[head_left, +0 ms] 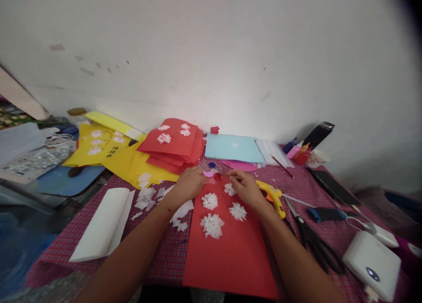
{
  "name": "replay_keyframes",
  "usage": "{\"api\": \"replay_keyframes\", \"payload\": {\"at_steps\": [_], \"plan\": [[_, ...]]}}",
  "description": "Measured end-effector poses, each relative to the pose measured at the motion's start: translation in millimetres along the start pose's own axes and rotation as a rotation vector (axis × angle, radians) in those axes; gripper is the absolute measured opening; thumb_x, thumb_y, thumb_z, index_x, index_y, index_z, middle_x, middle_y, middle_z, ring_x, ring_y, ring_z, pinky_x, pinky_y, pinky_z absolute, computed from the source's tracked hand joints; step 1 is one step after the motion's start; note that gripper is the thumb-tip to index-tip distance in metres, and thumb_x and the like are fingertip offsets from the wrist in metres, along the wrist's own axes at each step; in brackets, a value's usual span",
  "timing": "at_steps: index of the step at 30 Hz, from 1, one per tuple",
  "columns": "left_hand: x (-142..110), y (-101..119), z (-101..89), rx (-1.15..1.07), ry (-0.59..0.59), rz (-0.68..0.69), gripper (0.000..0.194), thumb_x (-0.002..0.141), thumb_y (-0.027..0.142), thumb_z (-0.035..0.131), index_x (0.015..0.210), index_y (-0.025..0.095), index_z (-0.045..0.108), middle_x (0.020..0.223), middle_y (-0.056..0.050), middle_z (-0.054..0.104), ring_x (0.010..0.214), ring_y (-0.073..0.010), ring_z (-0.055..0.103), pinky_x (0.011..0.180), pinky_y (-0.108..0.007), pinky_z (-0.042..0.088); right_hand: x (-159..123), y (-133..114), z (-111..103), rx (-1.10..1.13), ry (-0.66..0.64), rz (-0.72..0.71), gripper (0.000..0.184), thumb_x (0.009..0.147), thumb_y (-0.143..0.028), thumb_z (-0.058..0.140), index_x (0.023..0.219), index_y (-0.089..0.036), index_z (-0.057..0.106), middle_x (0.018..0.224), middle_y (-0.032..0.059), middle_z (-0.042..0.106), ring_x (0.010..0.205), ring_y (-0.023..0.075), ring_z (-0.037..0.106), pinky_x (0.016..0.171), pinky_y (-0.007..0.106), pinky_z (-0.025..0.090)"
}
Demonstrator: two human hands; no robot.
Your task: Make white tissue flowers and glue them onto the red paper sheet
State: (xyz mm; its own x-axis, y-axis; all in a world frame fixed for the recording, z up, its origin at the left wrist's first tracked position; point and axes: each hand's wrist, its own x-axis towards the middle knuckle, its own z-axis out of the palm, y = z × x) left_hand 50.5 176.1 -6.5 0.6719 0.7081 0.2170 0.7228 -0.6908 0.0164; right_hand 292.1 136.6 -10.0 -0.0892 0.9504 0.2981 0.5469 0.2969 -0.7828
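In the head view a long red sheet of paper (227,263) lies before me, with several ruffled white paper flowers (212,226) on it. My left hand (192,183), fingers closed, is just beyond the sheet's far left corner, beside a small dish of pink paint (208,173). My right hand (245,186) is across from it, fingertips pinched on what looks like a thin dark stick, mostly hidden by the fingers. The stick points toward a small patch of red paint (216,176) between my hands. A dab of blue paint (212,165) sits just behind.
Torn white paper scraps (145,198) and folded white paper (100,224) lie left. Behind are red sheets (180,147), yellow sheets (130,162) and a light-blue sheet (234,148). On the right are a yellow glue gun (275,197), black scissors (316,241) and paint bottles (301,154).
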Motion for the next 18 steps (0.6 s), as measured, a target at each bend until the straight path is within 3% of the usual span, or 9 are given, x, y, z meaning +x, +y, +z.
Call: {"api": "replay_keyframes", "payload": {"at_steps": [18], "plan": [[0.1, -0.1, 0.1, -0.025, -0.014, -0.007, 0.029, 0.099, 0.025, 0.048, 0.088, 0.019, 0.074, 0.095, -0.01, 0.066, 0.093, -0.0245, 0.059, 0.084, -0.037, 0.044, -0.9, -3.4, -1.4, 0.014, -0.076, -0.038, 0.02, 0.086, -0.022, 0.051, 0.092, -0.02, 0.07, 0.084, 0.003, 0.07, 0.075, 0.0184, 0.062, 0.066, 0.027, 0.046]]}}
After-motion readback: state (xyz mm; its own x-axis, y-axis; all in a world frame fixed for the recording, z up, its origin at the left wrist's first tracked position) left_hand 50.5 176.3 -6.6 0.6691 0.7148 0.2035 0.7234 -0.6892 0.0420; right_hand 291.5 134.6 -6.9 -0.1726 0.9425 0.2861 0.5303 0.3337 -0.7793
